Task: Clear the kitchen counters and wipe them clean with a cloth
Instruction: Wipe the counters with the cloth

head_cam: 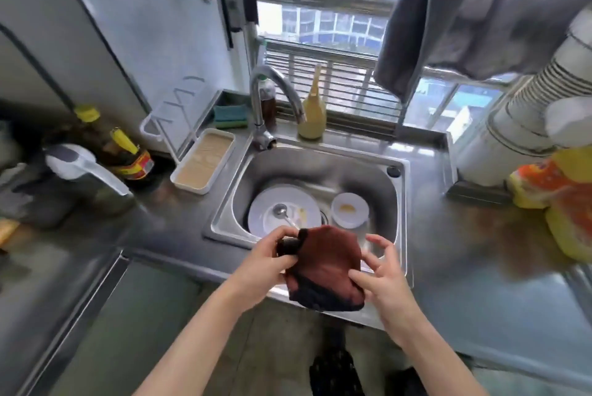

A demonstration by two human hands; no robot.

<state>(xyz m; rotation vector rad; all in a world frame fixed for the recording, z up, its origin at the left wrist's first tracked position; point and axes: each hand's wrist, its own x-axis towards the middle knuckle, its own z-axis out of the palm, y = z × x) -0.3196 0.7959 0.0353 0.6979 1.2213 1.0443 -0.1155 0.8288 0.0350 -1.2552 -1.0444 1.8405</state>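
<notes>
A reddish-brown cloth (pixel 323 270) with a dark edge hangs over the front rim of the steel sink (pixel 378 171). My left hand (pixel 272 254) grips its bunched upper left corner. My right hand (pixel 381 277) touches the cloth's right side with thumb and fingertips, the other fingers spread. In the sink lie a white plate (pixel 266 203) with a spoon (pixel 280 211) on it and a small white bowl (pixel 349 209). The steel counter (pixel 166 225) runs left and right of the sink.
Left of the sink stand a white tray (pixel 203 160), a wire rack (pixel 169 116), sauce bottles (pixel 128 152) and a kettle (pixel 80 171). Behind the faucet (pixel 272 91) are sponges (pixel 230 116) and a yellow bottle (pixel 312 113). Yellow-orange bags (pixel 557 197) and stacked bowls (pixel 519 113) crowd the right counter.
</notes>
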